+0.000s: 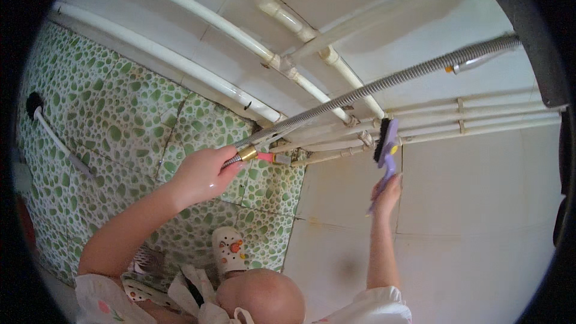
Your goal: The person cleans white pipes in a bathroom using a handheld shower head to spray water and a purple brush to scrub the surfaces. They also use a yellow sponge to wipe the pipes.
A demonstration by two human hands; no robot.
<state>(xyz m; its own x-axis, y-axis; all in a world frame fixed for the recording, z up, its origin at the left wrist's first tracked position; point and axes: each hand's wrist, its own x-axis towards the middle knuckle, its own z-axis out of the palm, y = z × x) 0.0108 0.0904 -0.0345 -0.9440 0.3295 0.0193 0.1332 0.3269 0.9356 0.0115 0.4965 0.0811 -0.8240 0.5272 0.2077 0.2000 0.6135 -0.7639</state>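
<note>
My left hand (204,173) is closed around a thin flexible metal hose just behind its brass fitting (247,153). Thin streams of water seem to leave the fitting towards the pipes. My right hand (387,194) grips the handle of a purple scrubbing brush (389,144) with black bristles, held up by the tiled wall. Its bristles face left, close to the white pipes (370,103) where they meet the corner; whether they touch is unclear. Beyond the brass fitting, a brush with a pink handle (265,157) lies near the floor corner.
A corrugated grey hose (360,92) crosses diagonally in front of the wall pipes (216,20). On the green pebble-patterned floor (135,130) lies a white-handled brush (54,135) with a dark round head, at left. My white clog (228,249) stands near the wall. A dark edge hangs at upper right.
</note>
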